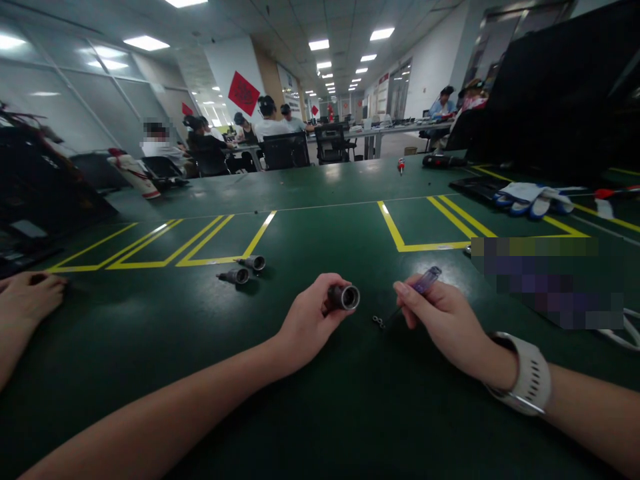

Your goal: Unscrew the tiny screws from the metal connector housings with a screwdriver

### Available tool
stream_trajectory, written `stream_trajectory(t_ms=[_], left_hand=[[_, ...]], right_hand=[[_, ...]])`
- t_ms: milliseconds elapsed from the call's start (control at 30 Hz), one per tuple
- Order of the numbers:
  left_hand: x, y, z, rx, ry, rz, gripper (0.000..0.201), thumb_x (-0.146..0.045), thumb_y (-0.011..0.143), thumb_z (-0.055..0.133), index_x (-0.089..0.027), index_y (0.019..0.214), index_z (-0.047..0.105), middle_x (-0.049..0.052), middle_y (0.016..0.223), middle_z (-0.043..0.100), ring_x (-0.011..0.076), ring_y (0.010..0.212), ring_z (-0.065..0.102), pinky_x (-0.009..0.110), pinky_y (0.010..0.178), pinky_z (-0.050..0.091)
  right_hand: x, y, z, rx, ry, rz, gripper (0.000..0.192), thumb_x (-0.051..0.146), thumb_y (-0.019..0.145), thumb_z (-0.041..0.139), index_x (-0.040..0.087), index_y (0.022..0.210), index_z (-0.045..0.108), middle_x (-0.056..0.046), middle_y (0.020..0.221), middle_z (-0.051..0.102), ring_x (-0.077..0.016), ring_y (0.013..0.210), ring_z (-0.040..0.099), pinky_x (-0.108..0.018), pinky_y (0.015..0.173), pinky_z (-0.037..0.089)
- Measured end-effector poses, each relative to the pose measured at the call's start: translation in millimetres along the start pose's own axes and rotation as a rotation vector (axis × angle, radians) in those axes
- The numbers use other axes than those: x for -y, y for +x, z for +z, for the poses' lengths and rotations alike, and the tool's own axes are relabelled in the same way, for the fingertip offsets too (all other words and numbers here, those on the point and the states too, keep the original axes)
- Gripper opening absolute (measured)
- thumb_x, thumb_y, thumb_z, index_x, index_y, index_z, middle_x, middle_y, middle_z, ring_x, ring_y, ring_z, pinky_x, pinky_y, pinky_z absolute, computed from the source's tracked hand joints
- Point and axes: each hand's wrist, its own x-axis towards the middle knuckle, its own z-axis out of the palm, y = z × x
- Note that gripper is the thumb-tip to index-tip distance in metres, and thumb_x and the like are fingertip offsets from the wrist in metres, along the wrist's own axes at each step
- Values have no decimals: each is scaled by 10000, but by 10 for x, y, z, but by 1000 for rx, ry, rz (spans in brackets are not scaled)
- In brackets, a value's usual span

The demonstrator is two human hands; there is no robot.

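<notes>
My left hand [310, 313] is closed around a dark, hollow metal cylinder [345, 297], its round open end turned to the right and towards me. In my right hand [445, 313], a screwdriver with a see-through purple handle [429, 279] is pinched between thumb and fingers, its thin dark shaft slanting down to the left. Several small metal rings [379, 322] lie on the green table just by the shaft's lower end. Two similar dark hollow parts with narrow stems, a nearer one [235, 275] and a farther one [257, 263], rest to the left of my left hand.
Another person's hand [37, 293] rests at the left edge. Yellow tape [400, 233] marks the green table [320, 220]. White-and-blue gloves [533, 199], a dark power tool [444, 161] and a small red item [401, 165] lie farther back. A blurred-out item [545, 280] sits at right.
</notes>
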Motion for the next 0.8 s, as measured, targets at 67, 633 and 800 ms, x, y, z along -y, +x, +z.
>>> stream_trajectory(t_ms=[67,633,800], left_hand=[[8,3,24,6,-122,-16,305,-175,780,603,-228,1048,467,2,1018,604,144,886,606,280,741,501],[-68,8,44,64,-565,-335,447,-18,651,547,-158,1075,559,63,1069,628,187,980,600,349,862,470],[-63,-6,57,46,-581,-324,399,-55,676,596,-155,1061,560,56,1045,629,190,993,598,357,887,458]], right_hand=[[18,-3,-2,18,-79,-44,313,406,890,452,189,677,527,39,522,512,-103,487,489,-235,504,386],[74,-178,61,79,-123,-567,126,136,858,459,201,894,560,-31,773,591,-163,739,554,-317,665,454],[84,-182,91,150,-216,-606,111,135,852,481,186,925,547,-50,816,604,-171,779,554,-331,699,464]])
